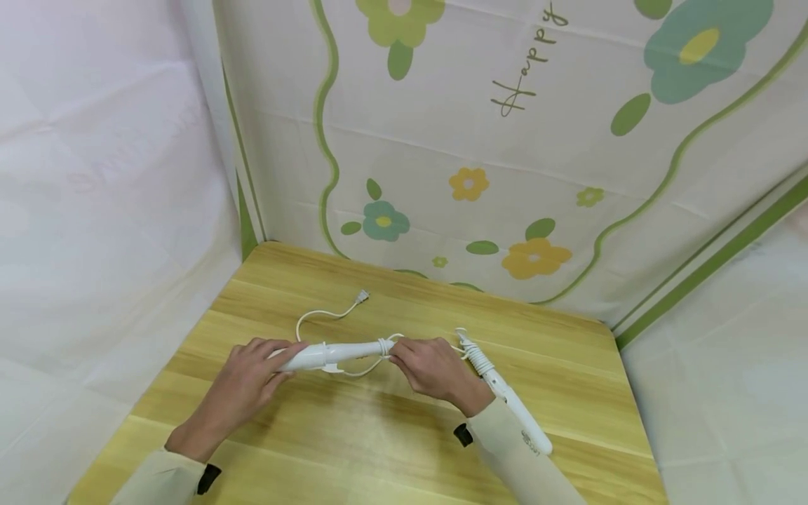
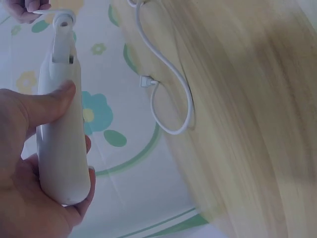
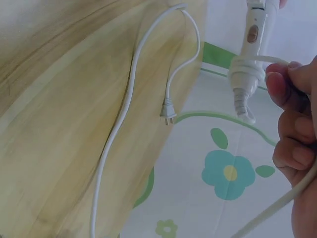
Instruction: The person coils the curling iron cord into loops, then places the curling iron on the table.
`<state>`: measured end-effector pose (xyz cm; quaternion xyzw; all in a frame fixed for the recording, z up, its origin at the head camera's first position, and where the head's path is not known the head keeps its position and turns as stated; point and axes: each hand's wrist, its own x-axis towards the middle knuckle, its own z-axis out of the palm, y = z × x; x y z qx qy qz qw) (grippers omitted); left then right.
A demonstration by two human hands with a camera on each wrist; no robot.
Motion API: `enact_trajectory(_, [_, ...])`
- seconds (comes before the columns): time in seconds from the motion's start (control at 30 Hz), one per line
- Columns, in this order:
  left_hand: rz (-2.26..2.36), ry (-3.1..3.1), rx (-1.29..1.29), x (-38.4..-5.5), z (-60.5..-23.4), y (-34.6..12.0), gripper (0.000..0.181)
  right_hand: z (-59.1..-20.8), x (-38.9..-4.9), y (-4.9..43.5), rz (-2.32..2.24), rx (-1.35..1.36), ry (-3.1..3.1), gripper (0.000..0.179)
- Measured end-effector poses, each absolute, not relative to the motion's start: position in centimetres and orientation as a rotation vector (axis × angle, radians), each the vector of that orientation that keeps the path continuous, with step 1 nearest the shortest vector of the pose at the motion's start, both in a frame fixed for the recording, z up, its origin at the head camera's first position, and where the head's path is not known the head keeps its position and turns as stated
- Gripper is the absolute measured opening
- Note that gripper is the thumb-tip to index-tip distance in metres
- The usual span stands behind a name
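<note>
A white curling iron (image 1: 353, 352) is held crosswise above the table. My left hand (image 1: 249, 375) grips its thick rounded end, thumb along the body (image 2: 64, 148) in the left wrist view. Near the narrow end, my right hand (image 1: 435, 368) pinches the white cord (image 3: 271, 58) between thumb and fingertips. A turn or so of cord circles the handle below a brownish switch (image 3: 252, 33) in the right wrist view. The rest of the cord loops over the wood to a two-prong plug (image 1: 362, 297) lying behind the iron.
A second white appliance (image 1: 514, 410), similar in shape and with cord wound round its handle, lies to the right, partly beneath the right sleeve (image 1: 511, 435). The wooden table (image 1: 379, 449) meets a flowered cloth wall (image 1: 429, 140) at the back, with white cloth at both sides.
</note>
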<state>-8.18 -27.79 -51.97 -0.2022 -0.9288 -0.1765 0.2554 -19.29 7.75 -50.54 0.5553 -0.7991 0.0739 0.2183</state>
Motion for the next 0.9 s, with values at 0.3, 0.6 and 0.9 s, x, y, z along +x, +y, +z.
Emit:
enact_trajectory(0.3, [-0.565,-2.519,-0.786,-8.2,-51.5,-28.7,0.045,-50.7,-20.1,8.4,0.205,1.509,-2.214,0.016])
enact_trajectory(0.6, [-0.745,-2.591,-0.915,-7.9,-51.6,-29.4,0.068,-51.3,-20.6,8.8,0.274,1.557,-2.137,0.034])
enact_trajectory(0.9, [-0.995,-2.598,-0.815,-7.7,-52.1,-28.8,0.061,-53.2,-19.7,8.8,0.436,1.509,-2.229,0.015])
